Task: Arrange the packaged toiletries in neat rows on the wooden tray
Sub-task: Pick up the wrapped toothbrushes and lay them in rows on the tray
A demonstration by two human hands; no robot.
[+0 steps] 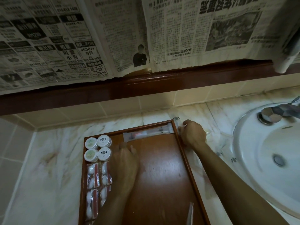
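Newspaper (113,34): many big sheets hang on the wall at the top, above a dark brown ledge (146,85).
Counter (48,159): one pale marble top with cream tiles behind it.
Sink (267,159): one white round bowl on the right, with one metal tap (279,111) over it and one drain (278,160) in the bottom.
Wooden tray (164,176): one brown tray with a raised edge, lying flat on the counter just left of the sink.
Long packets (146,133): one clear packet lies along the far edge of the tray. One more thin packet (190,213) lies near the tray's near right corner.
Cotton packets (93,176): four clear packets with white balls and a red strip, in two rows of two along the tray's left side.
Round soaps (98,148): four small white wrapped rounds, in two rows of two in the tray's far left corner, touching each other.
Clear packets on the counter (177,120): some lie between the tray and the sink; I cannot count them.
Left hand (125,161): blurry, over the middle of the tray beside the cotton packets. I cannot tell how its fingers lie or if it holds anything.
Right hand (193,134): just past the tray's far right corner, fingers curled down onto a clear packet on the counter.
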